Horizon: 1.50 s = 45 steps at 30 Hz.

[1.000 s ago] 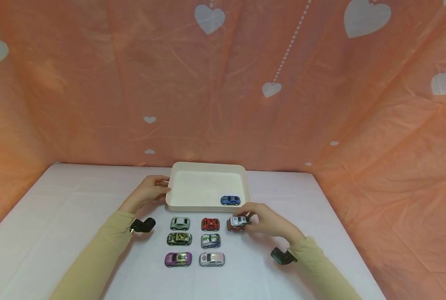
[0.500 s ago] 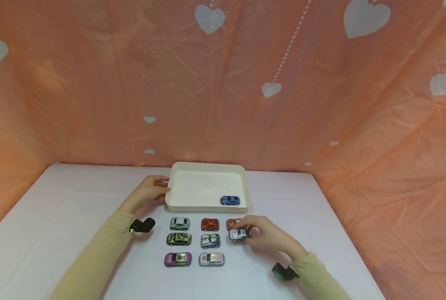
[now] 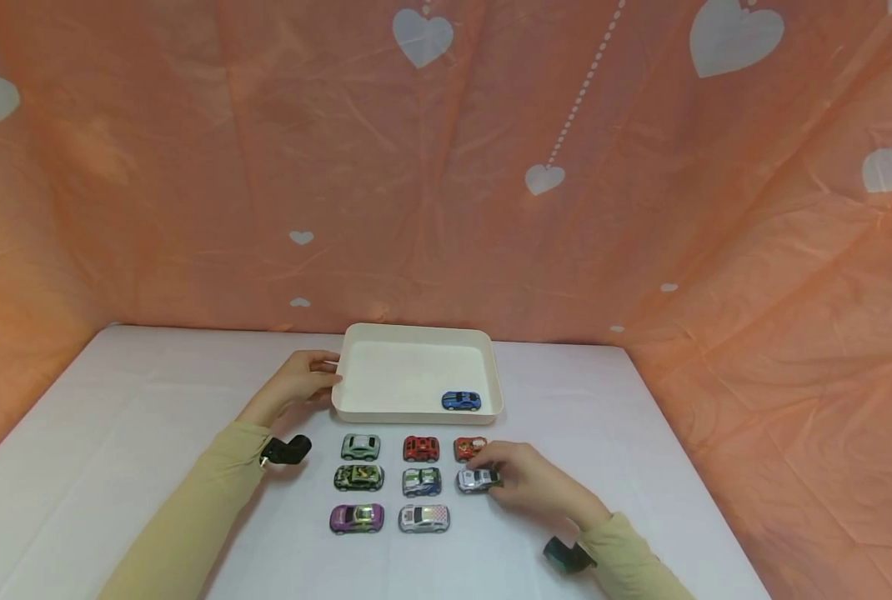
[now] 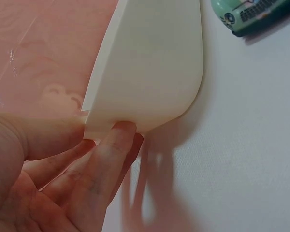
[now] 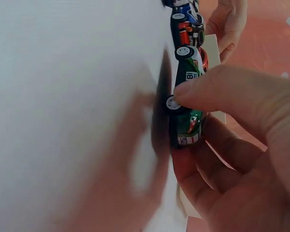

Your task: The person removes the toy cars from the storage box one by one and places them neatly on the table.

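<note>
My left hand [image 3: 293,386] pinches the left rim of a cream tray [image 3: 408,417]; in the left wrist view the thumb is at the rim and the fingers press the outer wall [image 4: 154,58]. A blue toy car [image 3: 462,401] sits inside, at the tray's front right. My right hand [image 3: 539,483] grips a white-and-green toy car [image 3: 476,480] between thumb and fingers. This car is at the table, just in front of a red-orange toy car [image 3: 468,448]. In the right wrist view the thumb presses beside a wheel [image 5: 173,103].
Left of the held car are a green-white-blue car [image 3: 421,482] and a camouflage car [image 3: 359,477]. Behind them stand a red car [image 3: 420,448] and a pale green car [image 3: 360,447]. A purple car [image 3: 357,518] and a silver car [image 3: 424,518] form the front row.
My right hand has brought the white-and-green car toward me and down, from over the red-orange car to the spot in front of it. The left hand and tray have stayed put.
</note>
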Tool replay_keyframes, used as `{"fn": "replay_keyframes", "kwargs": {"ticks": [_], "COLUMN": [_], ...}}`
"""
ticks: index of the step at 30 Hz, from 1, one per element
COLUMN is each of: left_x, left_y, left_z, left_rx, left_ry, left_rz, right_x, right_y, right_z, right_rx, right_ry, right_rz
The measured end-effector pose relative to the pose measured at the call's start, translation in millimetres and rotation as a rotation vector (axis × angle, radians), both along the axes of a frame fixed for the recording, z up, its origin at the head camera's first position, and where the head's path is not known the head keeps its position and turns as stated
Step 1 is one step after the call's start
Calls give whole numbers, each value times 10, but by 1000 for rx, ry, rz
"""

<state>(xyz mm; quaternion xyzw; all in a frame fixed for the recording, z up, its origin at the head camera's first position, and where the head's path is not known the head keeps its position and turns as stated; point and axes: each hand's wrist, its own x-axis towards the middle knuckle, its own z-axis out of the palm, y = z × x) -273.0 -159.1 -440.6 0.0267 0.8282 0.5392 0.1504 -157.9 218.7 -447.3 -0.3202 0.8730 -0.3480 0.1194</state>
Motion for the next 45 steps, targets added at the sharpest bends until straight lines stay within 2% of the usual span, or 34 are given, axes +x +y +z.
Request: {"fn": "replay_keyframes", "kwargs": {"ticks": [7, 16, 26, 32, 39, 45], "left_x": [-13, -7, 0, -1, 6, 1], "left_y": [-4, -10, -5, -5, -4, -7], "left_z": [-4, 3, 11, 1, 7, 0], "left_rx": [12, 8, -11, 10, -3, 6], "left_ry": [-6, 12, 8, 11, -6, -8], "left_rz": [4, -7, 4, -3, 10, 5], "right_x": [14, 33, 45, 28, -88, -217], "right_y": [-13, -20, 36, 84, 74, 42], "right_z": [-8, -11, 21, 152, 351, 492], "right_rx": [44, 42, -1, -43, -74, -62], "right_ry": [-13, -33, 10, 6, 119, 153], "right_rz": [-9, -20, -5, 17, 58, 26]}}
